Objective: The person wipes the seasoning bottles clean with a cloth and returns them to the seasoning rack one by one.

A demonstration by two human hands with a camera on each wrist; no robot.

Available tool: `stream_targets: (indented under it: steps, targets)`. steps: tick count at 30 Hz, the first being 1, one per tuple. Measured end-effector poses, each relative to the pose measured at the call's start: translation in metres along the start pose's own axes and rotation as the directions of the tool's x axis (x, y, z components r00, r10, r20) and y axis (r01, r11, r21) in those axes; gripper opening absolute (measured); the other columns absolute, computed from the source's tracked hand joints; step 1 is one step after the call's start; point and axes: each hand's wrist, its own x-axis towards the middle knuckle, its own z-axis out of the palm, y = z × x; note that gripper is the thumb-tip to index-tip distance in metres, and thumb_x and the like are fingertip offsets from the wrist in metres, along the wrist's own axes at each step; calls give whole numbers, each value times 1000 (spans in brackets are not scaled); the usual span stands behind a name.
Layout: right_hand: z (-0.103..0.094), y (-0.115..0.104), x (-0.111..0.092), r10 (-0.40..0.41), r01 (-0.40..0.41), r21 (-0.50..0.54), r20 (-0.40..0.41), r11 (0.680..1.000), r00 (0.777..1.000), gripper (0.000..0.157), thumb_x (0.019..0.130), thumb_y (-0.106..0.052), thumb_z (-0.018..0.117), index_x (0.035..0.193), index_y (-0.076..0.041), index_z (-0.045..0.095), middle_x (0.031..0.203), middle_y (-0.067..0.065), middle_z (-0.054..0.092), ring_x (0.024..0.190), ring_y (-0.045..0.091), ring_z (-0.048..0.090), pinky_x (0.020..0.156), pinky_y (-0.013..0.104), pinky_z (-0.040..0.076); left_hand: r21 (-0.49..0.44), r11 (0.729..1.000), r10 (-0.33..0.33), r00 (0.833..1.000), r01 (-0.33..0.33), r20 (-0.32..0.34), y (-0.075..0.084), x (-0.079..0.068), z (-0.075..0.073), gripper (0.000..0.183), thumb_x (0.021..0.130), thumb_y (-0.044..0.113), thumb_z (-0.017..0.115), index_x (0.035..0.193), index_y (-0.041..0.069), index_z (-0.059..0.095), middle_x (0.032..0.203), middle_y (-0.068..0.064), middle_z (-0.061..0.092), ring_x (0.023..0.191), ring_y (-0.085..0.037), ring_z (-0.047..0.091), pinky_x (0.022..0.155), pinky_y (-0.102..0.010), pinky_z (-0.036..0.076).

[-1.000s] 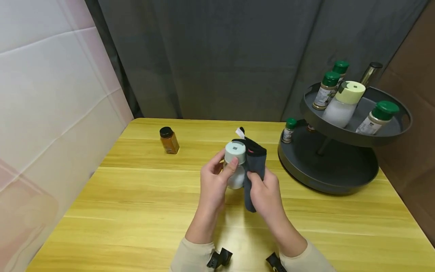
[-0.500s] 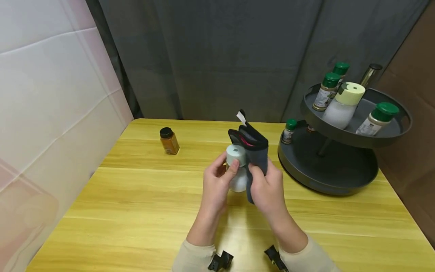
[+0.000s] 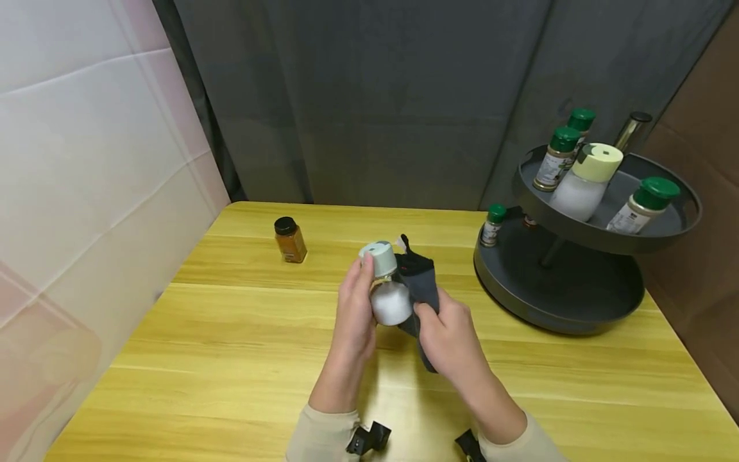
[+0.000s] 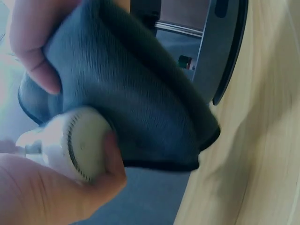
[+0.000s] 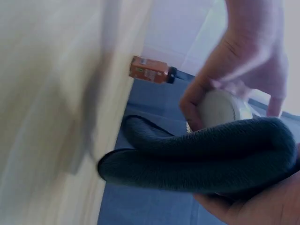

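Above the middle of the table, my left hand (image 3: 353,316) grips a clear shaker jar (image 3: 390,303) with a pale green lid and white contents. The jar is tilted, its lid leaning left. My right hand (image 3: 453,333) holds a folded dark grey cloth (image 3: 421,287) against the jar's right side. In the left wrist view the cloth (image 4: 126,89) lies against the jar (image 4: 86,145), whose round base shows with my thumb curled over it. From the right wrist, the thick folds of the cloth (image 5: 201,159) hide part of the jar (image 5: 215,110).
A spice bottle (image 3: 291,245) with a black cap stands at the back left of the wooden table (image 3: 231,359). On the right is a dark two-tier turntable rack (image 3: 560,308). It bears several green-capped bottles, a yellow-lidded jar (image 3: 583,192) and a tall bottle (image 3: 632,131).
The jar has tipped, its lid moving left, and my left thumb now lies along the lid's side. The cloth rose, then came down and left with my right hand, now partly under the jar.
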Motion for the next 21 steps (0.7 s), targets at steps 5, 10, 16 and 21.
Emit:
stream_targets:
  steps: [5, 10, 16, 21]
  targets:
    - [-14, -9, -2, 32, -32, 19, -12, 999, 999, 24, 105, -16, 53, 114, -5, 72, 104, 19, 76, 88, 26, 68, 84, 41, 54, 52, 996, -78, 996, 76, 35, -2, 0, 5, 55, 106, 33, 64, 152, 15, 42, 139, -12, 58, 124, -25, 57, 95, -39, 52]
    - [-32, -16, 3, 19, -8, 144, -81, 990, 997, 33, 108, -13, 49, 133, -4, 68, 138, 16, 69, 123, 29, 68, 105, 46, 54, 66, 997, -50, 998, 47, 43, -2, -2, 8, 50, 100, 24, 72, 141, 13, 46, 129, -15, 68, 111, -23, 66, 90, -38, 54]
    - [-40, -25, 9, -32, 70, 263, -148, 962, 989, 34, 111, -14, 46, 141, -5, 60, 146, 7, 59, 134, 19, 57, 118, 43, 45, 119, 990, 61, 991, -75, 119, -2, -5, 11, 42, 95, 15, 79, 134, 11, 65, 128, -8, 67, 112, -21, 61, 100, -39, 47]
    - [-27, -24, 6, -101, 137, 270, -143, 953, 985, 39, 111, -14, 48, 147, -4, 56, 151, 11, 59, 140, 23, 55, 121, 51, 43, 129, 985, 99, 987, -115, 126, -4, -8, 14, 44, 93, 14, 81, 136, 13, 71, 127, -2, 66, 109, -20, 54, 98, -37, 45]
